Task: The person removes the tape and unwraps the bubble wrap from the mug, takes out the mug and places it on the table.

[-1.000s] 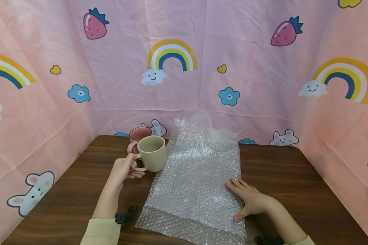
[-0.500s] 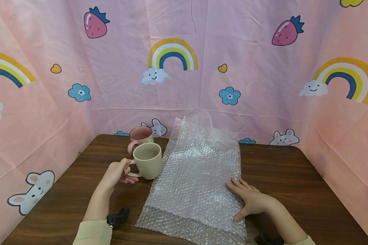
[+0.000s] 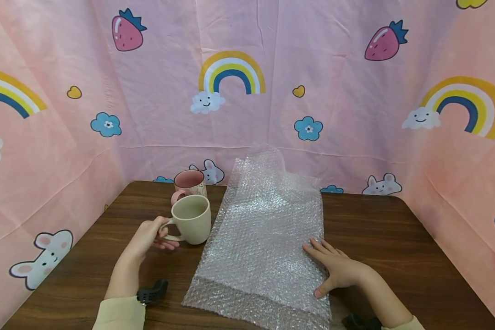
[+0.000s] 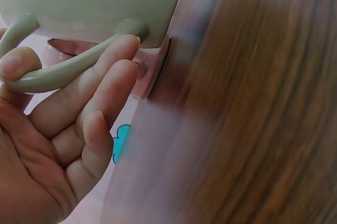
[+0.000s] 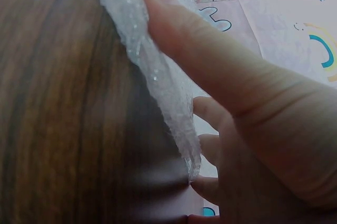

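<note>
By its handle, my left hand (image 3: 150, 236) holds a beige mug (image 3: 192, 222), which stands upright left of the bubble wrap. The left wrist view shows the thumb and index finger around the mug's handle (image 4: 58, 77), the other fingers stretched below it. Layered bubble wrap (image 3: 268, 238) lies down the middle of the table. With fingers spread, my right hand (image 3: 338, 270) rests on the wrap's right edge. In the right wrist view the thumb and fingertips touch the bubble wrap (image 5: 152, 66).
A pink mug (image 3: 189, 181) with a patterned side stands behind the beige one, partly hidden by it. The dark wooden table (image 3: 379, 238) reaches a pink printed cloth (image 3: 346, 114) at the back and sides. Each wrist wears a black strap.
My left hand has brought the beige mug left and toward me, off the bubble wrap's edge, uncovering more of the pink mug. The right hand has stayed in place.
</note>
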A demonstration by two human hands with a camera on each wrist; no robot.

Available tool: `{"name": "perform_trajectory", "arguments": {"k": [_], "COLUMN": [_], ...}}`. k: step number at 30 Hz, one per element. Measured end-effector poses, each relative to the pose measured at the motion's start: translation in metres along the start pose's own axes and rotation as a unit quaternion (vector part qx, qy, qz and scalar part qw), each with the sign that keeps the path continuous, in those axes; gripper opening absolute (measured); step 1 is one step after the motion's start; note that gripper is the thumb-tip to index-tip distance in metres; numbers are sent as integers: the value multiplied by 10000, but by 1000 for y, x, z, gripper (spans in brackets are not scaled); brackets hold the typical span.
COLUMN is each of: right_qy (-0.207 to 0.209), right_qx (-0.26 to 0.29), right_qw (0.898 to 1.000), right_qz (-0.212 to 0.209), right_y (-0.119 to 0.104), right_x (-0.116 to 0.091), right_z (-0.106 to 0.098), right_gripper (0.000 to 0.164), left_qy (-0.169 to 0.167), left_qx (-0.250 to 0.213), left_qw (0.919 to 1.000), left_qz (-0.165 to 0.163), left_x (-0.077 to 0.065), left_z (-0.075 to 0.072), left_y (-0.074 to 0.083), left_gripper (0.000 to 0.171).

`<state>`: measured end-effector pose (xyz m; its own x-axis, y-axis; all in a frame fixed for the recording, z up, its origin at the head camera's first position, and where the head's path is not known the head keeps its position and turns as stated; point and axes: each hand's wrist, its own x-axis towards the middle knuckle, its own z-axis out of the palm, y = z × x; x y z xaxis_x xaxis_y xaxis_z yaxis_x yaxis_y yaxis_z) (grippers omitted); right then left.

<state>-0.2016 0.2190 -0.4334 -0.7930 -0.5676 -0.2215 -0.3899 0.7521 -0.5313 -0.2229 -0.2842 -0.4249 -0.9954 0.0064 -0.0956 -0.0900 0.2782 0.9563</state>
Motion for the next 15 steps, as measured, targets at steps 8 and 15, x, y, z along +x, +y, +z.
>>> {"name": "perform_trajectory", "arguments": {"k": [8,15], "right_qy": [-45,-47], "right_qx": [24,5], "right_qw": [10000,10000], "right_qz": [30,26], "right_y": [-2,-1], "right_x": [-1,0], "right_z": [-1,-1], "right_gripper": [113,113], "left_qy": [-26,-24], "left_qx": [64,42], "left_qw": [9999,9998], "left_qz": [-137,-210], "left_x": [-1,-2], "left_z": [-6,-13], "left_y": [-6,-11], "left_gripper": [47,47]}}
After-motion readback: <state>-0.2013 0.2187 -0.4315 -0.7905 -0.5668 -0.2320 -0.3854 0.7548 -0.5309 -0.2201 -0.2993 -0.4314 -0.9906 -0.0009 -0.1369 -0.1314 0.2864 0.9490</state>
